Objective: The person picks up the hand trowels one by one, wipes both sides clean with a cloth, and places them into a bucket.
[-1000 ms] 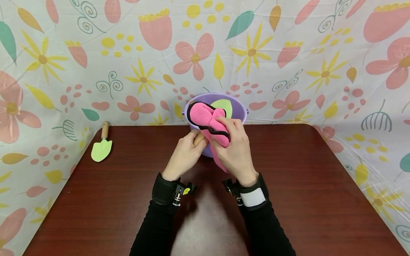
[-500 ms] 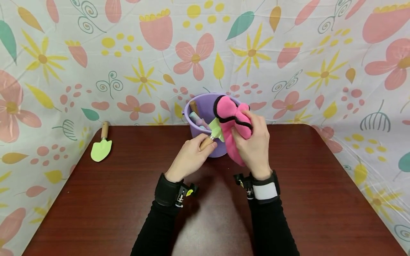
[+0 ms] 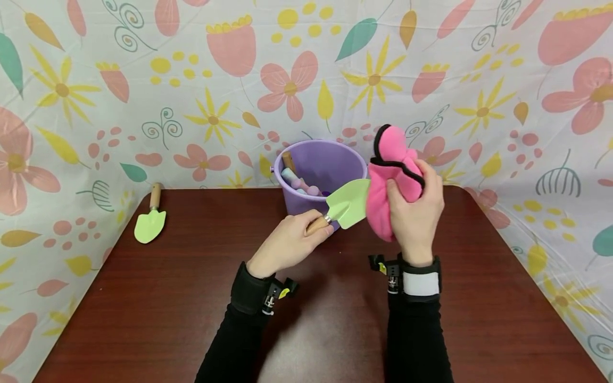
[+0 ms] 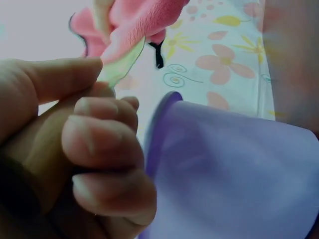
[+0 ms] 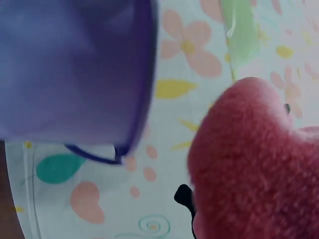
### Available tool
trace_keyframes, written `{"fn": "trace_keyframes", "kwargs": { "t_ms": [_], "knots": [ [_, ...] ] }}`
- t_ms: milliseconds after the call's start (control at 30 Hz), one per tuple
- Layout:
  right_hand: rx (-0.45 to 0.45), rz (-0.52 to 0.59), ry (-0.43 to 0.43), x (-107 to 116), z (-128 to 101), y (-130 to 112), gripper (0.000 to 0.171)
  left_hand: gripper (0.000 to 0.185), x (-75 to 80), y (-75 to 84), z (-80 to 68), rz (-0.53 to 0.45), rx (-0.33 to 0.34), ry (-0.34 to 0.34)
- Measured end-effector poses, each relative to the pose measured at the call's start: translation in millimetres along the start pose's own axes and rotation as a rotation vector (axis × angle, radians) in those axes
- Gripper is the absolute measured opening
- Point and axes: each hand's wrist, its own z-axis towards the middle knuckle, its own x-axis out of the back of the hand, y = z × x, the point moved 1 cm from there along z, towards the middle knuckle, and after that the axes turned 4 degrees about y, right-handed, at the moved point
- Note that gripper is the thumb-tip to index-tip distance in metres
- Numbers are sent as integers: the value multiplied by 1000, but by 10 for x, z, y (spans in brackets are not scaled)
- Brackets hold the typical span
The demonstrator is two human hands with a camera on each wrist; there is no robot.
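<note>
My left hand [image 3: 287, 242] grips the wooden handle of a light green toy trowel [image 3: 348, 206], its blade pointing right in front of the purple bucket [image 3: 320, 159]. My right hand [image 3: 415, 210] grips a bunched pink cloth with black trim [image 3: 389, 170], raised just right of the bucket and touching the trowel blade. In the left wrist view my curled fingers [image 4: 102, 149] sit beside the bucket wall [image 4: 234, 174], with the green blade [image 4: 122, 62] against the pink cloth [image 4: 134, 20]. The right wrist view shows the cloth [image 5: 254, 159] close up beside the bucket [image 5: 75, 64].
Several pastel toy tools [image 3: 299, 181] with a wooden handle stand inside the bucket. A second green trowel [image 3: 150, 221] lies at the table's far left. The dark wooden table [image 3: 143, 308] is backed by a flowered cloth wall [image 3: 143, 80] just behind the bucket.
My right hand has carried the pink cloth from over the bucket to its right and higher. My left hand has drawn the green trowel out, its blade now showing fully.
</note>
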Motion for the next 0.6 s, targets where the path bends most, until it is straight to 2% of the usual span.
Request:
{"fn": "trace_keyframes", "kwargs": {
  "t_ms": [67, 200, 267, 333, 400, 533, 600],
  "knots": [
    [-62, 85, 7, 66, 43, 25, 48, 17, 19, 27, -12, -29, -13, -24],
    [-219, 346, -7, 166, 88, 6, 48, 21, 52, 104, -45, -84, -66, -68],
    [-286, 464, -36, 184, 86, 4, 52, 20, 48, 143, -57, -109, -105, -93],
    [-346, 576, -100, 178, 75, 6, 53, 19, 35, 182, -69, -126, -144, -112],
    [-401, 727, -223, 154, 48, -7, 46, 18, 13, 209, -73, -149, -168, -132],
    [-470, 1182, -570, 50, -61, -71, 15, 24, -17, 201, -58, -201, -181, -157],
    [-512, 1397, -743, -12, -131, -66, 11, 28, -31, 170, -38, -224, -172, -159]
  ]
}}
